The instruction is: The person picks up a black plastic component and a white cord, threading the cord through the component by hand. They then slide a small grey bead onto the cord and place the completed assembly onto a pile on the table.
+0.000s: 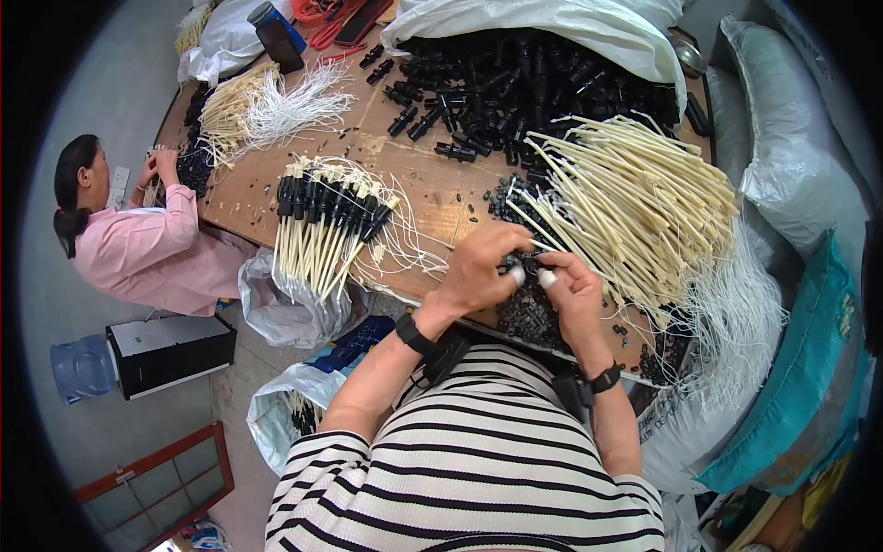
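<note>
I count two hands at the front edge of the desk (418,198), the left hand (487,267) and the right hand (575,290), each with one black band (418,336) at the wrist and one white cover (517,275) on the thumb. Their fingertips bend in close to each other over one heap of small black bits (529,317); whether either grip is clamped on something I cannot tell, since the fingers hide it. The rods lie in three lots: one big pile (635,202) just beside the right hand, too many to count, its white cords (736,313) spilling over the edge; one sleeved bundle (317,230) left of the left hand, capped in black; and one far bundle (225,120) near a co-worker (138,248). As for containers, one white sack (543,17) gapes at the far side, and black fittings (515,83), dozens of them, fill its mouth and spread onto the desk. Below the left side are two open bags: the upper bag (294,317), contents unclear to me, and the lower bag (267,419), with rods and black parts inside. One teal sack (791,386) and several stuffed sacks (782,138) crowd the right.
</note>
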Available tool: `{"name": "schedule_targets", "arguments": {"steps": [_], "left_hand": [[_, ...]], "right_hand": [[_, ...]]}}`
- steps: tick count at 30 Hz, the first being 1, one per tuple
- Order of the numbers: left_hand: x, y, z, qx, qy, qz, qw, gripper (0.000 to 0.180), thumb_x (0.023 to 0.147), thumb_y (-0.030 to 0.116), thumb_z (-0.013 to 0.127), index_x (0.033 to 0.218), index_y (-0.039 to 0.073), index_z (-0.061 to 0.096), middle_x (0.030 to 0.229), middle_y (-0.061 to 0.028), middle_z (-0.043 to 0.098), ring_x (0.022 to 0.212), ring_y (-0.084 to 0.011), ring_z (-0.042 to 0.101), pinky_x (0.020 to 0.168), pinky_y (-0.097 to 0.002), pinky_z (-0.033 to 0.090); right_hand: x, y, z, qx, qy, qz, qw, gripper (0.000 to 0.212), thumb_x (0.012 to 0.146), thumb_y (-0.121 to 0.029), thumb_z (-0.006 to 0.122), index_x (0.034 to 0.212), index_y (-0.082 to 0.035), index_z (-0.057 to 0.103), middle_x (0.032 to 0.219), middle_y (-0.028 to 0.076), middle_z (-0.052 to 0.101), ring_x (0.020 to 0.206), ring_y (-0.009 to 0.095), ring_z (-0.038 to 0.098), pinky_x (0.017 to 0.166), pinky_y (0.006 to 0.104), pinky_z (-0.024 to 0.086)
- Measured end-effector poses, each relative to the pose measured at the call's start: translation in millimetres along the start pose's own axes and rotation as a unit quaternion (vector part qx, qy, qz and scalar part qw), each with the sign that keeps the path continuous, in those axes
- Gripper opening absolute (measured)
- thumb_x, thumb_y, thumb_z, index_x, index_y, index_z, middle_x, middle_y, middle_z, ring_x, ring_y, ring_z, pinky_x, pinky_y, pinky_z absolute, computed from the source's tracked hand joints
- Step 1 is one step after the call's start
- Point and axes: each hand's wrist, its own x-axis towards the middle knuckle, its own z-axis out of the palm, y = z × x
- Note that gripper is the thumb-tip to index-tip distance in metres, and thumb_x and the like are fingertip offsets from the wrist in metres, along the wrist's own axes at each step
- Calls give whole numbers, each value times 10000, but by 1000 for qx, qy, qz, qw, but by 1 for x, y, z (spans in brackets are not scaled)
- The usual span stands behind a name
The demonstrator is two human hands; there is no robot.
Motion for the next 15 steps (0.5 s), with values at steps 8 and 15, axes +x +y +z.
{"name": "schedule_targets", "arguments": {"steps": [8,15], "left_hand": [[-1,7,-2,-61,-170,-112,977,383,714,40,626,1096,53,633,913,-146,665,817,-307,659,712,-364,523],[-8,7,-5,97,-157,-102,978,218,691,72,621,908,68,646,777,-125,657,730,-317,649,635,-402,510]], "right_hand": [[0,-18,-13,-22,15,18,999,207,856,-16,620,1057,4,665,588,-43,541,456,43,407,447,207,303],[0,-21,0,-474,-27,-183,861,189,768,-98,710,956,-109,701,614,62,596,482,163,527,480,281,399]]}}
